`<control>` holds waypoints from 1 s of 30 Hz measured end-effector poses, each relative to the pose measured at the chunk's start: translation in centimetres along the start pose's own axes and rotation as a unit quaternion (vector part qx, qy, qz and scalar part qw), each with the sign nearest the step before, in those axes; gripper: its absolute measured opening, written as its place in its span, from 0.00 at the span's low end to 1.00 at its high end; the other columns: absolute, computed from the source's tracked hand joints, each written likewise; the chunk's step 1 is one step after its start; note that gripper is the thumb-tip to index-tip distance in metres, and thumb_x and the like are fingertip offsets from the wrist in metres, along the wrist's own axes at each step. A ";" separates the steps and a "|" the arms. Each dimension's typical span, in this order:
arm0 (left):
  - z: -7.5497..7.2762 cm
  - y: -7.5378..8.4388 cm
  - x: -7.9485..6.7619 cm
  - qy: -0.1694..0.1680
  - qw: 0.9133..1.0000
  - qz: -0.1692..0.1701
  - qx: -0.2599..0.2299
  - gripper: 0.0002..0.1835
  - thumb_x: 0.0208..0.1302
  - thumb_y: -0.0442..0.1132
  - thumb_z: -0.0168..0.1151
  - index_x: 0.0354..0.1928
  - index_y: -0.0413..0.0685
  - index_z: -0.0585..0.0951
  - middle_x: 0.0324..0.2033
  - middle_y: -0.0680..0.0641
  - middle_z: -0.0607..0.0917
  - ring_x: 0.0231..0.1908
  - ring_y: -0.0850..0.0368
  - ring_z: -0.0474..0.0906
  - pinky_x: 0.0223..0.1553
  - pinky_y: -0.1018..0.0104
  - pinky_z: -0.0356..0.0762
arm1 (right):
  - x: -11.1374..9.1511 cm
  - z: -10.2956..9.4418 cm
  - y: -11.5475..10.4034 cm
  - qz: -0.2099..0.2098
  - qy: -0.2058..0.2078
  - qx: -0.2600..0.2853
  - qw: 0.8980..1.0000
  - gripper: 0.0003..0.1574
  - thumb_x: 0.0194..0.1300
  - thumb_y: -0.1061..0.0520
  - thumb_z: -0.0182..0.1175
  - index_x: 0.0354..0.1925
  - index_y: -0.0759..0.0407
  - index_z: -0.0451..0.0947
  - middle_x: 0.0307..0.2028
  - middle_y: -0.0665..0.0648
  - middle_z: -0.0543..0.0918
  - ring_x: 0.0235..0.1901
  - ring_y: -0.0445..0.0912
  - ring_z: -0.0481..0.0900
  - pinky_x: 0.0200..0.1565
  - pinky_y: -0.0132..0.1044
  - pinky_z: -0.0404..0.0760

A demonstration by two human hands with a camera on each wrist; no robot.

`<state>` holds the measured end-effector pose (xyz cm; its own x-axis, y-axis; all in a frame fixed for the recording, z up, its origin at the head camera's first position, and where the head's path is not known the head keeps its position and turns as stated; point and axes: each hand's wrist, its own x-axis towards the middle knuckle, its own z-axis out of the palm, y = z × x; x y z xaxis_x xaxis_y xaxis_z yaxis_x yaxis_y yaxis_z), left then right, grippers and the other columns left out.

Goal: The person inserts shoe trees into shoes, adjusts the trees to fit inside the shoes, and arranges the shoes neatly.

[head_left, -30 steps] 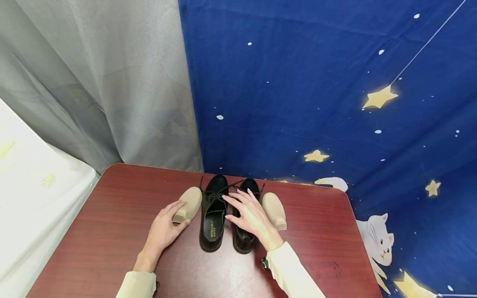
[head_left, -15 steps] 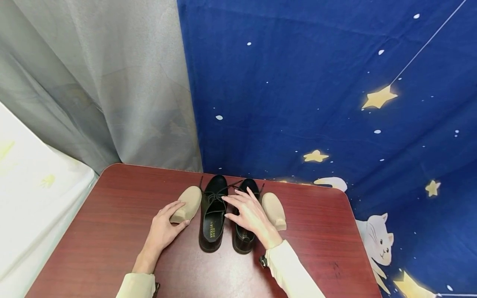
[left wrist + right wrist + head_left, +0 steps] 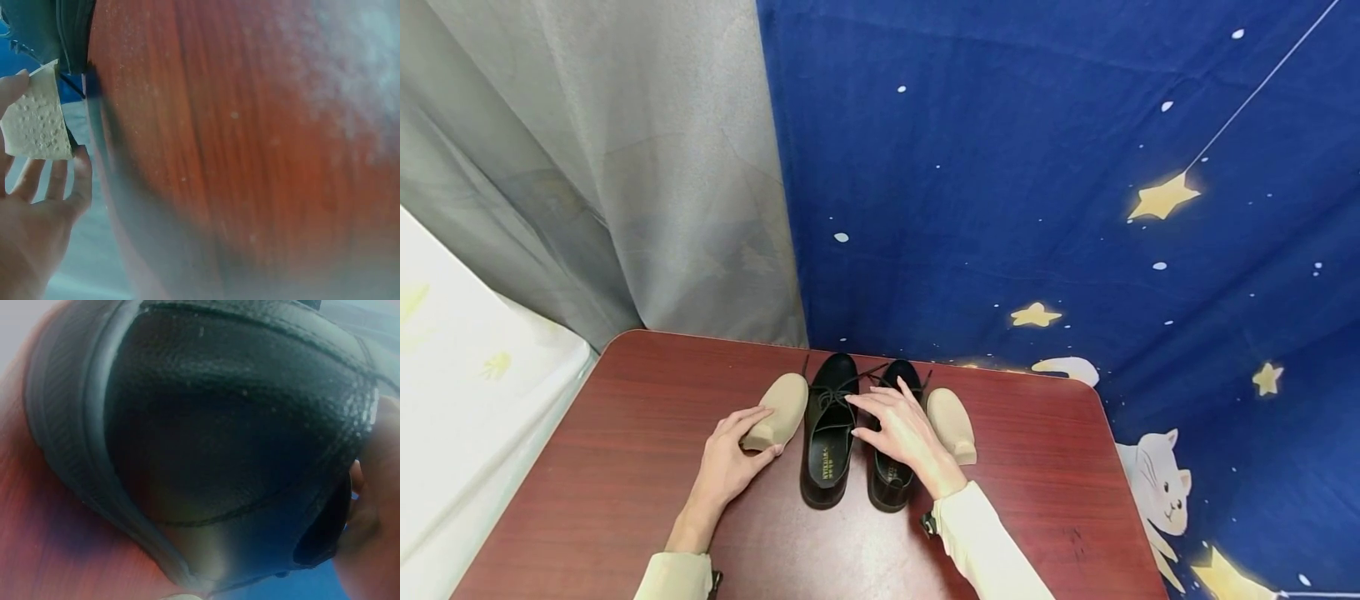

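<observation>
Two black lace-up shoes stand side by side on the table, toes pointing away: a left shoe (image 3: 824, 487) and a right shoe (image 3: 889, 493). Just left of the pair, my left hand (image 3: 730, 454) holds a beige moulded shoe insert (image 3: 788, 404) between thumb and fingers. The left wrist view shows the bumpy end of that insert (image 3: 39, 119). My right hand (image 3: 904, 429) lies over the right shoe with fingers spread, covering its opening and part of its laces. The shoe's heel (image 3: 219, 425) fills the right wrist view. A second beige insert (image 3: 951, 421) lies to its right.
The reddish-brown table (image 3: 1045, 500) has rounded far corners. Behind its far edge hang a grey curtain (image 3: 692, 208) and a blue star-patterned cloth (image 3: 970, 208). White cloth (image 3: 475, 400) borders the left side.
The left insert has shifted very slightly right, toward the left shoe, with my left hand still on it. My right hand stays almost in place over the right shoe.
</observation>
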<state>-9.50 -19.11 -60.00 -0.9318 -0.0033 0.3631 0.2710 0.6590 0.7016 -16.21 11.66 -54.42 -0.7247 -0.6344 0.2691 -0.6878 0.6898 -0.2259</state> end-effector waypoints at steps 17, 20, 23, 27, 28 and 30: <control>0.0 0.3 -0.1 0.027 1.000 -0.004 -0.009 0.33 0.45 0.38 0.80 0.59 0.56 0.83 0.58 0.52 0.81 0.54 0.49 0.74 0.52 0.55 0.67 | 0.2 0.2 0.1 0.007 0.004 0.002 1.000 0.35 0.59 0.41 0.71 0.64 0.40 0.77 0.55 0.49 0.83 0.60 0.46 0.76 0.67 0.62 0.60; 0.0 0.4 -0.2 0.034 0.999 0.001 -0.009 0.34 0.44 0.38 0.81 0.59 0.55 0.83 0.58 0.51 0.81 0.54 0.48 0.74 0.52 0.57 0.66 | 0.3 0.2 0.2 0.007 0.005 0.004 1.000 0.34 0.60 0.41 0.70 0.64 0.40 0.77 0.54 0.49 0.83 0.59 0.45 0.76 0.67 0.62 0.60; 0.0 0.4 -0.6 0.043 0.999 -0.001 -0.012 0.34 0.42 0.38 0.82 0.58 0.54 0.83 0.58 0.50 0.82 0.55 0.48 0.74 0.53 0.63 0.65 | 0.2 0.3 0.1 0.008 0.001 0.006 1.000 0.33 0.61 0.40 0.69 0.64 0.39 0.77 0.53 0.49 0.84 0.58 0.45 0.76 0.67 0.61 0.60; 0.0 0.4 -0.9 0.044 0.999 -0.012 -0.021 0.35 0.41 0.38 0.83 0.58 0.54 0.83 0.58 0.49 0.82 0.58 0.47 0.74 0.57 0.77 0.61 | 0.2 0.4 0.2 0.014 0.003 0.006 1.000 0.32 0.61 0.40 0.68 0.63 0.39 0.78 0.53 0.48 0.84 0.58 0.45 0.77 0.67 0.60 0.60; 0.0 0.4 -0.9 0.042 0.999 -0.015 -0.024 0.35 0.42 0.38 0.83 0.58 0.54 0.83 0.58 0.49 0.82 0.59 0.47 0.74 0.59 0.80 0.59 | 0.2 0.5 0.2 0.015 0.005 0.007 1.000 0.32 0.61 0.40 0.69 0.63 0.38 0.78 0.53 0.48 0.84 0.58 0.45 0.77 0.67 0.60 0.60; 0.0 0.4 -0.9 0.038 0.999 -0.019 -0.028 0.35 0.42 0.38 0.83 0.58 0.54 0.83 0.59 0.49 0.81 0.61 0.47 0.74 0.61 0.83 0.55 | 0.3 0.4 0.2 0.017 0.006 0.009 1.000 0.32 0.60 0.39 0.69 0.62 0.38 0.78 0.52 0.48 0.84 0.57 0.44 0.77 0.68 0.60 0.61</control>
<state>-8.53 -18.82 -60.02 -0.9210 -0.0865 0.3800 0.2509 0.6146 0.7479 -16.54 11.47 -54.79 -0.7468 -0.6065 0.2728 -0.6639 0.7044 -0.2511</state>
